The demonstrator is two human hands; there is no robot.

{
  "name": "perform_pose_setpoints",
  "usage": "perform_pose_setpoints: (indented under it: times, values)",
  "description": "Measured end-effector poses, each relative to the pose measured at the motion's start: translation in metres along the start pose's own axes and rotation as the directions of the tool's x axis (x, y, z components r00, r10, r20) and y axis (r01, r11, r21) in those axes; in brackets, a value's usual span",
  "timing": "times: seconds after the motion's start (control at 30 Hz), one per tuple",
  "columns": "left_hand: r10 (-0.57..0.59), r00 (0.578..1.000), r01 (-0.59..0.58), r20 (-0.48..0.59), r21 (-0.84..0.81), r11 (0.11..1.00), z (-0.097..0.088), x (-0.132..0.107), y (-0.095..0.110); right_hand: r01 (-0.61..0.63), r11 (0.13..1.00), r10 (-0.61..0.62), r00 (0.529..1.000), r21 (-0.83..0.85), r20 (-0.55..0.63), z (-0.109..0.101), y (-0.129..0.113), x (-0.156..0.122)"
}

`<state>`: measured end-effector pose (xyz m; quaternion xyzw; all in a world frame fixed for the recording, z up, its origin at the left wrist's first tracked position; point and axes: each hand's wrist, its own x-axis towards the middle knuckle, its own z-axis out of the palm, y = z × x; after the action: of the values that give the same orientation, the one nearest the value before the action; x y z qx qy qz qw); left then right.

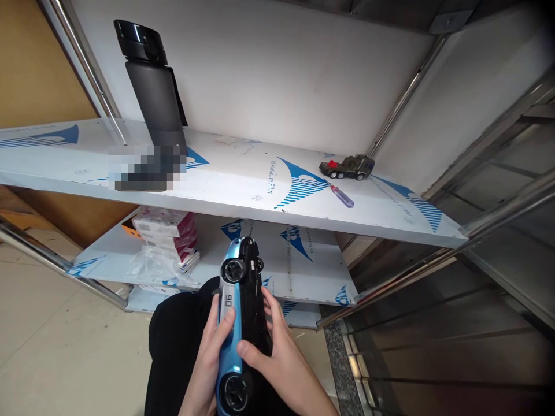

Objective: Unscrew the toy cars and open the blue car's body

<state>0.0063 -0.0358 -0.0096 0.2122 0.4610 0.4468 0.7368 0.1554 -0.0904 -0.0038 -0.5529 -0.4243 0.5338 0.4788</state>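
Note:
A blue toy car (236, 341) with black wheels and "06" on its side is tipped on its side above my lap, its black underside turned to the right. Around the car's left side, the fingers and thumb of my left hand (212, 341) are closed on it. My right hand (277, 346) grips it from the right, thumb on the blue lower body and fingers along the underside. On the upper shelf lie a screwdriver (342, 195) with a purple see-through handle and, just behind it, a dark green toy truck (349, 167) with a red part.
A tall black bottle (154, 95) stands at the left of the upper shelf (229, 196), with a pixelated patch in front of it. Stacked boxes (167, 231) and clear plastic sit on the shelf below. Metal posts and a dark panelled surface (433, 335) bound the right.

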Motion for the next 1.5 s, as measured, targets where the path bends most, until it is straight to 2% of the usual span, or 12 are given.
perform_pose_setpoints:
  times: [0.07, 0.13, 0.2, 0.3, 0.57, 0.73, 0.93, 1.13, 1.2, 1.37, 1.5]
  values:
    - [0.07, 0.997, -0.073, 0.024, 0.194, 0.978, 0.006, -0.004, 0.006, -0.007, 0.994, 0.004, 1.0, 0.108, 0.025, 0.003, 0.005, 0.003]
    - [0.157, 0.982, -0.184, 0.105, 0.351, 0.918, 0.009, -0.007, 0.011, -0.028, 0.972, 0.016, 0.998, 0.233, 0.054, 0.006, 0.009, 0.003]
    - [0.238, 0.959, -0.283, 0.155, 0.457, 0.843, 0.009, -0.009, 0.013, -0.042, 0.938, 0.021, 0.998, 0.344, 0.064, 0.01, 0.014, 0.001]
    - [0.293, 0.942, -0.333, 0.161, 0.549, 0.767, 0.006, -0.009, 0.011, -0.037, 0.893, 0.015, 0.999, 0.449, 0.053, 0.013, 0.023, -0.002]
    - [0.246, 0.958, -0.285, 0.146, 0.575, 0.767, 0.004, -0.006, 0.01, 0.013, 0.861, -0.053, 0.997, 0.508, 0.064, 0.009, 0.042, -0.001]
    - [0.21, 0.966, -0.258, 0.15, 0.585, 0.769, 0.002, -0.008, 0.013, -0.05, 0.847, -0.065, 0.978, 0.53, 0.197, 0.0, 0.038, -0.002]
    - [0.179, 0.973, -0.233, 0.149, 0.603, 0.763, 0.0, -0.006, 0.015, -0.076, 0.899, -0.041, 0.966, 0.432, 0.254, -0.01, 0.039, -0.002]
    - [0.162, 0.972, -0.233, 0.17, 0.61, 0.757, -0.004, 0.0, 0.014, -0.013, 0.932, -0.059, 0.981, 0.363, 0.186, -0.011, 0.047, 0.0]
    - [0.16, 0.97, -0.238, 0.181, 0.608, 0.758, -0.004, 0.001, 0.013, -0.023, 0.925, -0.049, 0.983, 0.378, 0.179, -0.012, 0.046, -0.001]
    - [0.084, 0.983, -0.164, 0.166, 0.561, 0.811, -0.001, 0.002, 0.012, -0.075, 0.932, 0.027, 0.99, 0.355, 0.14, -0.013, 0.041, -0.005]
    - [0.125, 0.957, -0.254, 0.264, 0.541, 0.802, -0.001, 0.006, 0.009, -0.014, 0.958, -0.006, 0.998, 0.287, 0.066, -0.011, 0.04, -0.005]
